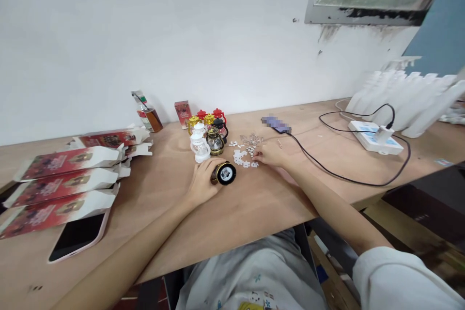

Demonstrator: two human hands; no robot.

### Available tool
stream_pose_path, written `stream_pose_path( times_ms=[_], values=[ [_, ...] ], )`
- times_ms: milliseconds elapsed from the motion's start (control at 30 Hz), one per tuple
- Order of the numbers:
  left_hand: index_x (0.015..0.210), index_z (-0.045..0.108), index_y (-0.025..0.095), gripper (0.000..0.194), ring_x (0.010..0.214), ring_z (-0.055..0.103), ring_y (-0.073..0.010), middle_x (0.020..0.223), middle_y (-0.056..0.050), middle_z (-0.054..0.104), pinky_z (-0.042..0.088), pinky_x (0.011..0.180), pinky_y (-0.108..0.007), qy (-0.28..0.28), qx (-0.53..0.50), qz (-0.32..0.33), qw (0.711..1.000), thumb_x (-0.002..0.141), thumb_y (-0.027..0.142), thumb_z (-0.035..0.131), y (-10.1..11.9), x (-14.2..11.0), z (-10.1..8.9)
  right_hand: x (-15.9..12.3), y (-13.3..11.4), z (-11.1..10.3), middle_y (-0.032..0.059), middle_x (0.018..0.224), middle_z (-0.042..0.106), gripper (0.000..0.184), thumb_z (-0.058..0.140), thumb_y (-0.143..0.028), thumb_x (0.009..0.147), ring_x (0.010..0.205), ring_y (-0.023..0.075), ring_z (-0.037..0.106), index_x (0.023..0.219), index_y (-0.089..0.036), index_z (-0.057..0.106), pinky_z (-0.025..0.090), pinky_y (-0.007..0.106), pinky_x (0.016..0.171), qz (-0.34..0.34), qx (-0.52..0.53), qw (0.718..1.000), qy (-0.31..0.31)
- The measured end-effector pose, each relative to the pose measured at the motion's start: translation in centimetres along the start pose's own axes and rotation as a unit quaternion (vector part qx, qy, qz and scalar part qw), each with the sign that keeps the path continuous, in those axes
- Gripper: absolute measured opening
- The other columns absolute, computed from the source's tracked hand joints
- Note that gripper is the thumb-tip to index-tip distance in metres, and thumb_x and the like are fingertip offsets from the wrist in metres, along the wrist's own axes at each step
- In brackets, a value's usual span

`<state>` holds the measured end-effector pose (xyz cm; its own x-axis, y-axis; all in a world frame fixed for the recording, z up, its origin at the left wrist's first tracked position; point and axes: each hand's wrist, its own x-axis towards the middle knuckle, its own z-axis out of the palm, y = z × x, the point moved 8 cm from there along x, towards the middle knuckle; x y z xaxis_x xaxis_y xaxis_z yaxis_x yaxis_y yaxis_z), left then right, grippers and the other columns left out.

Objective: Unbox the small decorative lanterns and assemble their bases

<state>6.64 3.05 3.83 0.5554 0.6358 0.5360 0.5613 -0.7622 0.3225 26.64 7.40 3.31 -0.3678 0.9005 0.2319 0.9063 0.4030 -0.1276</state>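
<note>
My left hand (205, 181) is wrapped round a small dark lantern (224, 173), tipped so that its round black base with a pale centre faces me. To the right, my right hand (269, 155) has its fingertips down among small white plastic pieces (240, 157); the fingers look pinched, and whether something is in them is too small to see. Tiny metal parts (251, 139) lie in a heap just behind. Beyond my left hand stand several miniature lanterns: white ones (200, 147), a bronze one (215, 141), plus gold, red and black ones.
Flattened red boxes (65, 181) are stacked at the left, partly over a phone (82, 235). A bottle (148, 112) and an upright red box (183, 113) stand near the wall. At the right, a black cable links another phone (278, 125) to a power strip (376, 136) beside white foam pieces (407, 99).
</note>
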Motion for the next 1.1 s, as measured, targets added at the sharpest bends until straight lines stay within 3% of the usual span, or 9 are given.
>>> stream_pose_path(
  times_ms=[167,367,567,733,833,967,1100],
  values=[
    [0.111,0.052,0.019,0.042,0.106,0.058,-0.0220,0.113,-0.008,0.062,0.045,0.092,-0.036,0.043,-0.099,0.012,0.994,0.069,0.015,0.057,-0.3,0.2,-0.4,0.2,0.9,0.9,0.0043,0.081,0.072,0.011,0.061,-0.025,0.081,0.075,0.0180,0.064,0.076,-0.019,0.069,0.039,0.024,0.063,0.050,0.035,0.998,-0.007],
    [0.105,0.055,0.017,0.038,0.100,0.060,-0.0218,0.107,-0.008,0.064,0.047,0.089,-0.036,0.060,-0.149,-0.026,0.987,0.068,0.019,0.061,-1.0,0.4,-0.5,0.3,1.1,1.4,0.0063,0.077,0.071,0.012,0.057,-0.018,0.080,0.071,0.0169,0.063,0.077,-0.015,0.067,0.039,0.023,0.062,0.038,0.052,0.998,0.004],
    [0.099,0.056,0.016,0.037,0.099,0.060,-0.0218,0.103,-0.007,0.065,0.047,0.089,-0.037,0.084,-0.177,-0.051,0.979,0.063,0.016,0.060,-1.3,0.5,-0.8,0.2,1.3,1.5,0.0035,0.077,0.069,0.023,0.054,-0.014,0.076,0.070,0.0166,0.062,0.097,-0.016,0.062,0.040,0.022,0.061,0.044,0.062,0.997,0.020],
    [0.100,0.056,0.016,0.036,0.098,0.060,-0.0211,0.102,-0.007,0.065,0.047,0.088,-0.036,0.084,-0.171,-0.040,0.981,0.064,0.014,0.060,-0.9,0.4,-0.9,0.2,0.7,1.7,0.0065,0.081,0.068,0.020,0.049,-0.009,0.077,0.075,0.0180,0.060,0.086,-0.016,0.066,0.041,0.025,0.066,0.022,0.013,0.999,0.020],
    [0.100,0.056,0.017,0.037,0.098,0.060,-0.0211,0.103,-0.007,0.065,0.047,0.088,-0.035,0.080,-0.158,-0.037,0.984,0.064,0.013,0.060,-0.7,0.4,-1.0,-0.2,-0.7,0.6,0.0069,0.085,0.065,0.022,0.045,-0.010,0.083,0.078,0.0173,0.058,0.086,-0.017,0.065,0.042,0.026,0.069,-0.024,0.040,0.993,0.104],
    [0.100,0.056,0.018,0.038,0.098,0.060,-0.0216,0.103,-0.007,0.065,0.047,0.088,-0.036,0.077,-0.147,-0.041,0.985,0.063,0.013,0.061,-0.7,0.4,-0.9,-2.5,-3.3,-2.3,0.0063,0.088,0.058,0.024,0.038,-0.014,0.090,0.080,0.0168,0.056,0.094,-0.019,0.062,0.044,0.029,0.073,-0.074,0.133,0.941,0.301],
    [0.099,0.056,0.017,0.038,0.096,0.060,-0.0212,0.101,-0.007,0.065,0.048,0.087,-0.035,0.089,-0.158,-0.048,0.982,0.062,0.013,0.061,-1.0,0.4,-0.9,-4.8,-7.7,-3.5,0.0055,0.089,0.053,0.029,0.035,-0.011,0.090,0.083,0.0155,0.055,0.095,-0.023,0.060,0.047,0.030,0.074,-0.143,0.195,0.901,0.360]
  ],
)
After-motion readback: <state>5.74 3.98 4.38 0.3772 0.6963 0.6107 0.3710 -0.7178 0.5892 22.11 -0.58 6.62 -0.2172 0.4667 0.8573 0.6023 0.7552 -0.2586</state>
